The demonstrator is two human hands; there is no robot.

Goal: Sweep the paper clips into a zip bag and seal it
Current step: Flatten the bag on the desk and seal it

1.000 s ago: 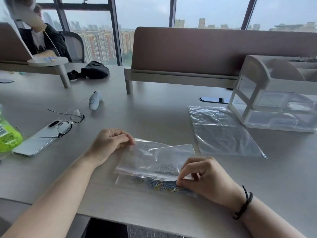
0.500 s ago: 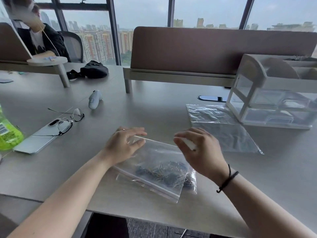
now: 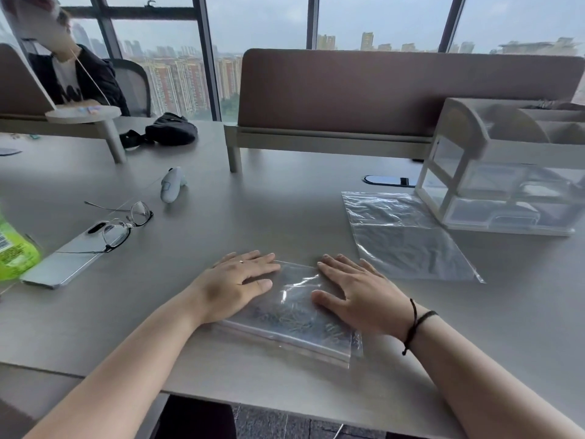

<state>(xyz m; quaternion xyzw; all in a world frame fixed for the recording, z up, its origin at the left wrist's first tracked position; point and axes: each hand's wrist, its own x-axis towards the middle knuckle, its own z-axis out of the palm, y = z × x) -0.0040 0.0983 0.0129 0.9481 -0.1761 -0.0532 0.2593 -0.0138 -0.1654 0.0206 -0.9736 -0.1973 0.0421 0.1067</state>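
A clear zip bag (image 3: 292,312) lies flat on the grey table near its front edge, and a dark heap of paper clips (image 3: 294,321) shows through the plastic. My left hand (image 3: 235,285) rests palm down on the bag's left part, fingers spread. On the bag's right part my right hand (image 3: 357,294) also lies flat, a black cord around its wrist. Neither hand grips anything. I cannot tell whether the zip strip is closed.
A second zip bag (image 3: 405,236) lies flat to the right. Behind it stands a white desk organiser (image 3: 506,172). Glasses (image 3: 123,226) lie on a phone (image 3: 63,261) at the left, beside a green bottle (image 3: 14,248). A person sits at the far left.
Both hands let go of the bag's edge, lifted, and now press flat on top of it. The bag has turned and lies flatter, with the clips spread inside.
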